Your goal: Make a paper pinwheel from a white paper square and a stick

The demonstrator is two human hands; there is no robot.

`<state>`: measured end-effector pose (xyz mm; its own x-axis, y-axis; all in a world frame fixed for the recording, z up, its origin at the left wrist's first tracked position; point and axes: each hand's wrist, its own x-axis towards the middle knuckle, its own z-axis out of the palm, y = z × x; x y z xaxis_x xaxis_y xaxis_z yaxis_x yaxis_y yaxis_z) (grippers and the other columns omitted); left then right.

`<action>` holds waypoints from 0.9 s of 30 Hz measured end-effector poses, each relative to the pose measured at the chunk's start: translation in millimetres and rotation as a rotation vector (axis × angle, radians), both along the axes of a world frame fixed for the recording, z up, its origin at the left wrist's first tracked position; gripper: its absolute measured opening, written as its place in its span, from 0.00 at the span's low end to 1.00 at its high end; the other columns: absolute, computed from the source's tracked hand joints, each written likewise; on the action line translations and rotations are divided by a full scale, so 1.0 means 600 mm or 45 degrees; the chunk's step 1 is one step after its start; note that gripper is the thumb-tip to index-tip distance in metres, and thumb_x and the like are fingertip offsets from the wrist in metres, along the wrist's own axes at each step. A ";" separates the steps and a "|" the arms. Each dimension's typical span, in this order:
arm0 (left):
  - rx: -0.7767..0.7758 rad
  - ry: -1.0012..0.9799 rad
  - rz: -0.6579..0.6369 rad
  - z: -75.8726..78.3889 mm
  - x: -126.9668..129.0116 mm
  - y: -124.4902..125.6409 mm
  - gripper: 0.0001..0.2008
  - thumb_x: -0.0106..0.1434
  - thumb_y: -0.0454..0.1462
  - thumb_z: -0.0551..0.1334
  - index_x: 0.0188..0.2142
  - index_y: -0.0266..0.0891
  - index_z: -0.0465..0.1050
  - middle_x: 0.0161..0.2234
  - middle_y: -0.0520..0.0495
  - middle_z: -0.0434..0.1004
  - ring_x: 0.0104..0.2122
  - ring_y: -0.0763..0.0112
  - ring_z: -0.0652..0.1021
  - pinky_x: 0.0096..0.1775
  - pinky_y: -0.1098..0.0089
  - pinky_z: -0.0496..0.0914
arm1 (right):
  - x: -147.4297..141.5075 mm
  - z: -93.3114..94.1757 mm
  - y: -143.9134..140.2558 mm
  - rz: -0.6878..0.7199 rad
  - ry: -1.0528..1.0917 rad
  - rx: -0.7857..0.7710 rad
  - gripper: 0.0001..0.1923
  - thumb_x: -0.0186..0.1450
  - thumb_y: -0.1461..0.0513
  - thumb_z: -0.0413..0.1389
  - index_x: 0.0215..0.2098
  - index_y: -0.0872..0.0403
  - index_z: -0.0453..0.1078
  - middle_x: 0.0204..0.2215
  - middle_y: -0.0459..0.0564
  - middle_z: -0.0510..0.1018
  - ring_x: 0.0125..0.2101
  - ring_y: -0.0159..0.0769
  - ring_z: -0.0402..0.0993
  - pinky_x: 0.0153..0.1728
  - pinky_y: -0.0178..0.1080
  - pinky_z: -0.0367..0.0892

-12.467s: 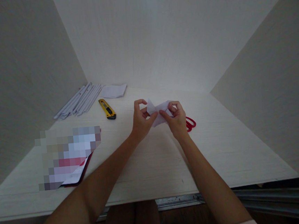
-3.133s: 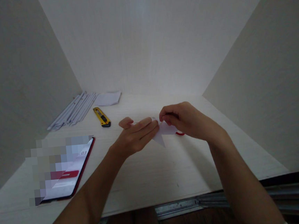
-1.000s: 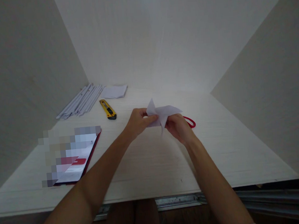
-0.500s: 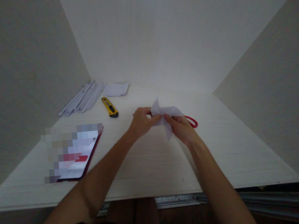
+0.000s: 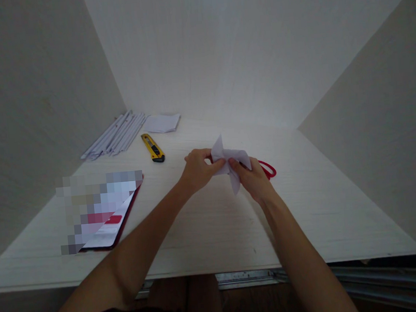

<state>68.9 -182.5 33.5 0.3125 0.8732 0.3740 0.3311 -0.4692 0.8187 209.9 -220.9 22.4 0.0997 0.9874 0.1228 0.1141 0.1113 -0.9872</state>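
A small folded white paper shape (image 5: 227,160) with pointed flaps is held just above the pale wooden desk (image 5: 206,224). My left hand (image 5: 197,169) pinches its left side between thumb and fingers. My right hand (image 5: 254,180) grips its right and lower part, one pointed flap hanging down between the two hands. Red-handled scissors (image 5: 269,170) lie on the desk just behind my right hand, mostly hidden by it.
A yellow utility knife (image 5: 152,148) lies at the back left, with a bundle of rolled paper sticks (image 5: 113,136) and a folded paper sheet (image 5: 162,123) behind it. A phone (image 5: 106,218) in a red case rests at the left. Walls close in on three sides.
Over the last second the paper shape has been turned in my hands, and one pointed flap now hangs lower. 3 s ago it was pressed flat on the desk; now it is lifted.
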 end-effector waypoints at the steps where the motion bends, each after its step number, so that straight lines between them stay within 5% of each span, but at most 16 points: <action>1: 0.002 -0.001 0.003 0.000 0.000 0.000 0.12 0.50 0.41 0.58 0.26 0.34 0.75 0.22 0.50 0.74 0.27 0.69 0.73 0.30 0.70 0.67 | 0.000 0.000 0.000 0.011 0.002 0.012 0.12 0.53 0.55 0.55 0.30 0.56 0.70 0.23 0.47 0.72 0.26 0.31 0.67 0.27 0.34 0.62; 22: -0.178 -0.250 -0.195 0.007 -0.003 0.000 0.12 0.50 0.40 0.60 0.28 0.31 0.74 0.25 0.49 0.75 0.25 0.72 0.72 0.28 0.73 0.66 | -0.005 0.031 0.000 0.185 0.391 -0.039 0.12 0.51 0.62 0.48 0.30 0.55 0.69 0.27 0.50 0.74 0.31 0.36 0.70 0.30 0.38 0.66; 27: 0.215 -0.120 -0.215 0.015 -0.010 -0.005 0.11 0.54 0.40 0.58 0.29 0.34 0.73 0.27 0.48 0.75 0.29 0.72 0.73 0.32 0.71 0.65 | -0.003 0.032 -0.007 0.071 0.321 0.054 0.10 0.53 0.63 0.52 0.34 0.54 0.69 0.27 0.48 0.74 0.27 0.30 0.69 0.28 0.33 0.65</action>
